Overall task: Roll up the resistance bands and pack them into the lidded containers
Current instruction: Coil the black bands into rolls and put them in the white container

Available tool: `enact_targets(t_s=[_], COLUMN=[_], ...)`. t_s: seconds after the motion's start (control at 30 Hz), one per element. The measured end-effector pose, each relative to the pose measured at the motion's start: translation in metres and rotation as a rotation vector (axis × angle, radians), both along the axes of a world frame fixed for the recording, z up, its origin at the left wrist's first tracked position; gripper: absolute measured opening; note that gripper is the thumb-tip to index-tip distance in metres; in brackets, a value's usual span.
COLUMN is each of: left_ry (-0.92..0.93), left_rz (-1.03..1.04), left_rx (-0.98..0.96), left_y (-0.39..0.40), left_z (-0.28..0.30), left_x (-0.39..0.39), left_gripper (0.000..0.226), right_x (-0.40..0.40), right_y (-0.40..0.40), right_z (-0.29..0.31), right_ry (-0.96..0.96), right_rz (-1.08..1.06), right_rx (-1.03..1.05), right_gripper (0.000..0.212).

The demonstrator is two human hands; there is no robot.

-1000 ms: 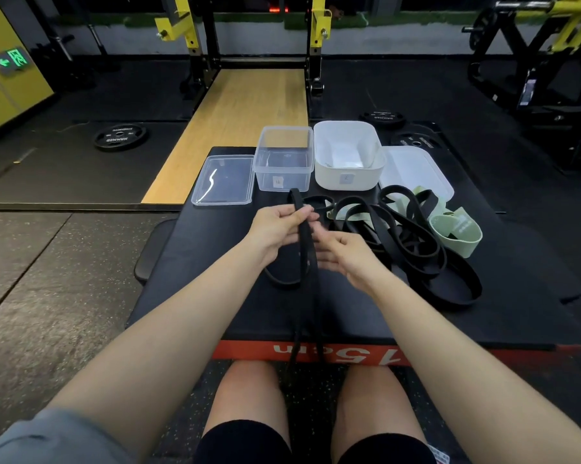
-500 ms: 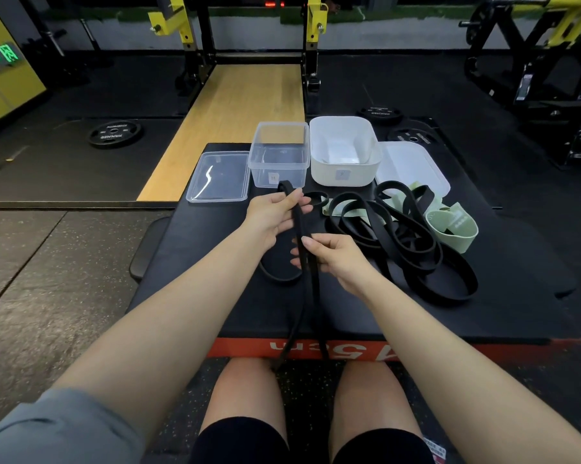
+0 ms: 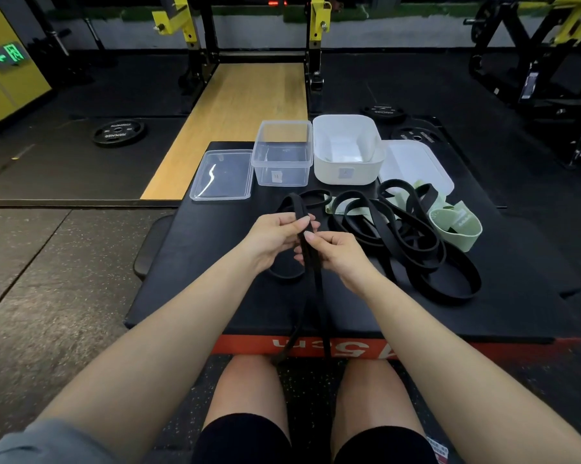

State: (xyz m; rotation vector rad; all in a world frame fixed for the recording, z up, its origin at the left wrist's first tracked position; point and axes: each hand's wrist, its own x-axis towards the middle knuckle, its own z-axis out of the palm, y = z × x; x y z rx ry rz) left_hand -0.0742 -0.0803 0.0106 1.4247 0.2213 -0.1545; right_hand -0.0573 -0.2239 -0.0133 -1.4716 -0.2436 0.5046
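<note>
two hands meet above the middle of the table [image 3: 215, 279], both holding one long black band [image 3: 310, 289]. left hand [image 3: 275, 236]: fingers curled round the doubled band just below its upper fold, thumb on top. right hand [image 3: 336, 252]: thumb and fingertips pinching the same band just beneath the left hand, the two hands almost touching. from the grip the band's fold rises toward the containers; its two strands run down between the forearms, cross the near edge of the table and hang in front of the knees. one loop of it lies on the table under the left wrist.

right of the hands, near but apart, lies a tangled heap of black bands [image 3: 409, 236], with pale green bands [image 3: 456, 226] partly under it and at its right side. a small black loop [image 3: 315, 199] lies just beyond the fold.

along the far edge of the table, left to right: clear lid [image 3: 222, 175] lying flat; clear container [image 3: 282, 152], open, upright; white container [image 3: 347, 152], open, touching or just beside the clear one; white lid [image 3: 416, 165] flat, its near edge overlapped by the bands.

beyond: wooden platform [image 3: 242, 118], yellow rack [image 3: 178, 25], weight plate [image 3: 118, 132] on the floor at left.
</note>
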Motion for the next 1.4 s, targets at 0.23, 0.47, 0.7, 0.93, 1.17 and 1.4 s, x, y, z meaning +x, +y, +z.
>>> enact_targets(t_s=[0.23, 0.47, 0.7, 0.93, 1.17, 1.4], left_ry=[-0.018, 0.001, 0.017, 0.051, 0.030, -0.004], left_rz=[0.141, 0.213, 0.232, 0.199, 0.173, 0.180], left_rx=[-0.018, 0.057, 0.055, 0.074, 0.068, -0.059], left_y=[-0.007, -0.013, -0.008, -0.004, -0.007, -0.003], left_z=[0.010, 0.011, 0.009, 0.013, 0.016, 0.026], left_x=[0.007, 0.008, 0.007, 0.006, 0.007, 0.012], left_gripper=[0.009, 0.004, 0.012, 0.046, 0.048, 0.036], right_x=[-0.009, -0.012, -0.008, 0.000, -0.001, 0.002], right_y=[0.001, 0.009, 0.010, 0.001, -0.007, -0.015], right_z=[-0.006, -0.006, -0.005, 0.007, 0.009, 0.004], right_ry=[-0.461, -0.597, -0.433, -0.063, 0.030, 0.079], right_rz=[-0.331, -0.311, -0.286, -0.097, -0.036, 0.064], right_rx=[-0.330, -0.518, -0.423, -0.123, -0.013, -0.094], right_gripper=[0.030, 0.021, 0.008, 0.013, 0.009, 0.016])
